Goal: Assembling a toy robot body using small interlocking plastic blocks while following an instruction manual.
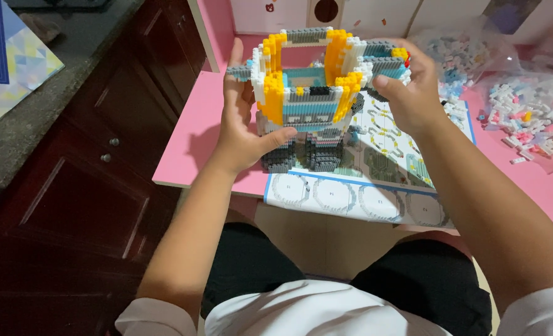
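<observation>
Block model point(317, 93), yellow, blue and grey, is held above the near left corner of the pink surface point(192, 134), clamped between left hand point(242, 134) and right hand point(410, 93). An instruction sheet point(376, 186) lies beneath; bagged loose bricks point(528, 118) rest toward the right edge.

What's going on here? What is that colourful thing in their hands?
A seated person is holding a half-built model made of tiny building bricks, mostly yellow, blue, grey and white, over a pink table. The left hand grips its left side with the thumb across the front; the right hand clasps its upper right corner. A printed instruction sheet lies on the table under and in front of the model, and clear bags of loose bricks sit to the right.
</observation>
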